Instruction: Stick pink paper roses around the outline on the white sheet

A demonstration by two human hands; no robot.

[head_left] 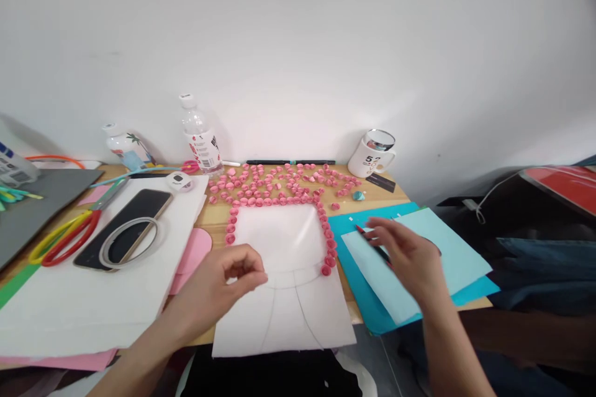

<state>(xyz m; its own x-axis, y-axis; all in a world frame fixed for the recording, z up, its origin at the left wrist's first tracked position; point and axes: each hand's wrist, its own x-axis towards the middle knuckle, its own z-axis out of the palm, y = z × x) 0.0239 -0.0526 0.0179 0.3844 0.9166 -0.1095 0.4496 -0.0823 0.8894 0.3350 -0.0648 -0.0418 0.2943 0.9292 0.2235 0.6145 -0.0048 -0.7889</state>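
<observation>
My left hand hovers over the lower left of a white sheet, fingertips pinched together with nothing visible in them. Pencil curves are drawn on the sheet. Pink rolled paper coils line its top and both side edges, and several more lie loose behind it. My right hand is blurred, fingers spread flat over a light blue sheet lying on a teal sheet. Its fingertips are at a dark red pen lying on the blue paper.
A phone with a tape ring on it rests on white card at left, beside scissors with red and yellow handles. Two plastic bottles, a white mug and a long black pen stand along the wall.
</observation>
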